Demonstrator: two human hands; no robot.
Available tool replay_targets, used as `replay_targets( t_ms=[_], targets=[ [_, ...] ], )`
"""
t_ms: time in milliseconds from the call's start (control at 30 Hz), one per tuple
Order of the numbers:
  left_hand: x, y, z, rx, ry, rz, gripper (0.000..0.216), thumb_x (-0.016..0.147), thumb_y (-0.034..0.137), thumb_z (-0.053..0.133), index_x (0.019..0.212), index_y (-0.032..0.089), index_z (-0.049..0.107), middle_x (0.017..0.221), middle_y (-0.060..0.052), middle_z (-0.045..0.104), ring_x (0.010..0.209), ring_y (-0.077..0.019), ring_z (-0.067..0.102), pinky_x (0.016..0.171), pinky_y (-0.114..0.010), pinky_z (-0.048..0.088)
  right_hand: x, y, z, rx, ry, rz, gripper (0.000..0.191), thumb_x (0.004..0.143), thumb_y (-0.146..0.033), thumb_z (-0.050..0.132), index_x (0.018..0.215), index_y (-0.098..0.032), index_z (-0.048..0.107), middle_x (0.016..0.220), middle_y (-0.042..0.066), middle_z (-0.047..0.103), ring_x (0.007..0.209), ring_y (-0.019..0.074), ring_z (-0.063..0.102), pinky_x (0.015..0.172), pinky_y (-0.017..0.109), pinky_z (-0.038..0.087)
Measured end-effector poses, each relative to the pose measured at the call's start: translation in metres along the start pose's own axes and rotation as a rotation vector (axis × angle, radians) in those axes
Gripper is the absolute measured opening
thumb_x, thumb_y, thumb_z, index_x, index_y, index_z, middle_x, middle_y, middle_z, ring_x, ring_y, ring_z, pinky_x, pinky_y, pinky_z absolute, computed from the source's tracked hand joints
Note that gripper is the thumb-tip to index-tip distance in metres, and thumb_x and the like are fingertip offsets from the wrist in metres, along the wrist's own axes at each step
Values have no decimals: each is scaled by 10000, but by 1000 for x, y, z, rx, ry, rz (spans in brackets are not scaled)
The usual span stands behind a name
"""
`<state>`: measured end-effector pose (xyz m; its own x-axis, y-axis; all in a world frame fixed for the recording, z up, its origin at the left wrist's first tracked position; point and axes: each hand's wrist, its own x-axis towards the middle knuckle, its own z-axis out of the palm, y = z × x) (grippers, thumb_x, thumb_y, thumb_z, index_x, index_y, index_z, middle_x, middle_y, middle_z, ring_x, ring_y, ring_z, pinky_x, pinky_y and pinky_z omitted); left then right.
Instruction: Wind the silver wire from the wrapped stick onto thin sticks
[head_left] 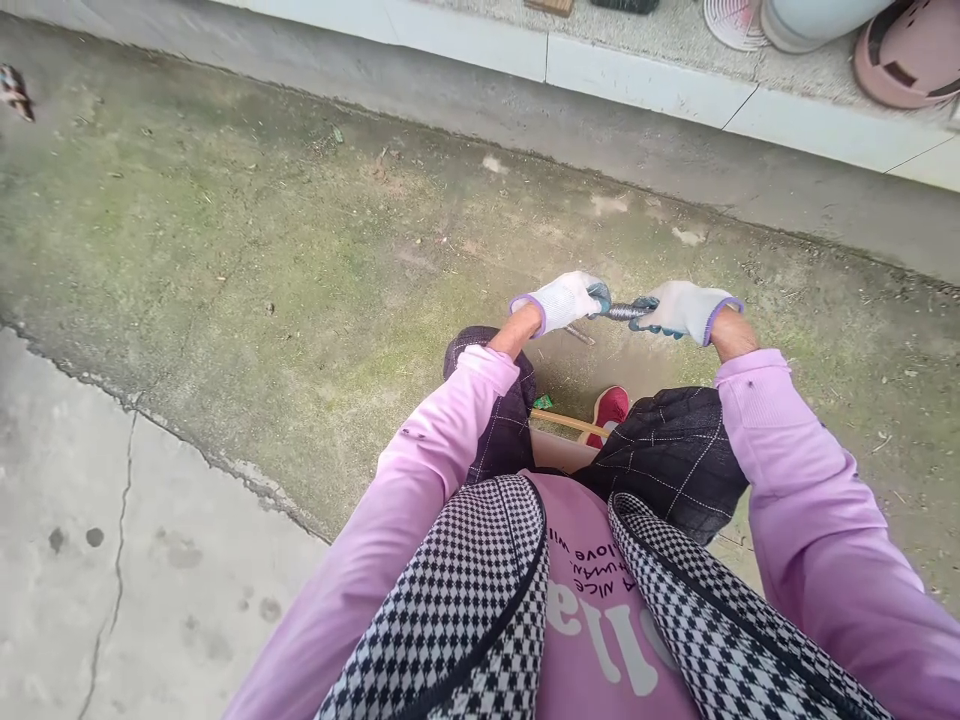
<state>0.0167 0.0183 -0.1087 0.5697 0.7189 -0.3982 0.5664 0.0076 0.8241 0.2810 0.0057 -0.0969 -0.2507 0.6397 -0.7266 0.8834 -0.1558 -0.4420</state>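
In front of my knees, both hands wear white knit gloves with blue-green coated fingers and purple cuffs. My left hand is closed around the left end of a short, dark, shiny ribbed rod. On the rod's right end, the fingers of my right hand are closed too. The rod lies roughly level between them, with its ends hidden in the gloves. Just below my left hand a thin greyish stick-like piece shows; whether it touches the glove, I cannot tell.
Below my hands are a wooden strip, a green scrap and a red shoe. Mossy concrete ground meets a tiled raised ledge, bearing a pink plastic container and a whitish bucket.
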Motion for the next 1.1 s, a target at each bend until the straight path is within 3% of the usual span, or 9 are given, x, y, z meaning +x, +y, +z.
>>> replay_targets(
  t_ms=[167, 267, 467, 567, 700, 833, 933, 1033, 1100],
  targets=[
    [-3, 0, -3, 32, 44, -1, 183, 952, 149, 713, 934, 203, 886, 834, -6, 775, 847, -195, 688, 878, -304, 560, -1, 0, -9, -117, 43, 122, 233, 930, -424, 1014, 878, -259, 858, 671, 57, 725, 631, 259, 707, 575, 351, 496],
    [-3, 1, -1, 3, 68, -48, 155, 1011, 170, 747, 934, 190, 880, 809, -20, 764, 828, -200, 714, 869, -307, 581, -1, 1, -11, -82, 65, 135, 271, 953, -384, 1019, 830, -267, 808, 670, 63, 716, 605, 241, 684, 554, 343, 491],
    [-3, 12, 5, -398, 67, -93, 146, 1025, 53, 777, 1029, 163, 874, 772, 24, 746, 707, -122, 675, 747, -234, 585, -6, -4, -10, 418, 176, 50, 310, 951, -361, 1086, 926, -253, 796, 738, 48, 755, 573, 178, 635, 490, 288, 556],
    [-6, 20, 2, -524, 102, -131, 183, 1074, 4, 762, 974, 144, 826, 727, 20, 731, 668, -100, 654, 732, -223, 574, -15, -13, -7, 605, 194, -8, 399, 896, -408, 1139, 979, -229, 792, 731, 27, 736, 552, 144, 581, 445, 255, 516],
    [-7, 24, -1, -618, 126, -180, 193, 1094, 49, 855, 960, 157, 768, 675, 40, 713, 605, -80, 652, 692, -190, 537, -28, -24, -3, 724, 155, -99, 542, 860, -597, 1146, 1040, -209, 812, 705, 4, 684, 543, 134, 527, 425, 247, 442],
    [-5, 25, -4, -699, 102, -187, 131, 1055, 54, 876, 1116, 150, 810, 672, 49, 736, 570, -89, 654, 663, -192, 546, -43, -30, -3, 815, 22, -207, 607, 884, -752, 1074, 1009, -233, 785, 636, -31, 535, 521, 149, 450, 425, 275, 383],
    [-8, 27, -8, -767, 91, -167, 270, 1027, 44, 858, 1282, 134, 852, 668, 64, 718, 570, -97, 629, 672, -214, 576, -54, -32, -4, 823, -41, -252, 650, 908, -839, 1032, 969, -259, 746, 607, -42, 472, 503, 151, 393, 425, 283, 342],
    [-11, 30, -10, -811, 108, -143, 294, 1033, 91, 915, 1319, 138, 867, 713, 63, 731, 574, -86, 606, 680, -225, 573, -54, -35, -4, 804, -64, -226, 700, 904, -907, 1008, 977, -263, 744, 636, -12, 552, 500, 158, 417, 415, 297, 336],
    [-10, 32, -9, -811, 155, -164, 226, 1040, 82, 935, 1245, 139, 861, 715, 65, 724, 567, -78, 587, 681, -231, 556, -47, -37, -2, 783, -20, -201, 684, 874, -860, 1049, 994, -259, 747, 718, 27, 664, 546, 176, 522, 444, 311, 422]
  ],
)
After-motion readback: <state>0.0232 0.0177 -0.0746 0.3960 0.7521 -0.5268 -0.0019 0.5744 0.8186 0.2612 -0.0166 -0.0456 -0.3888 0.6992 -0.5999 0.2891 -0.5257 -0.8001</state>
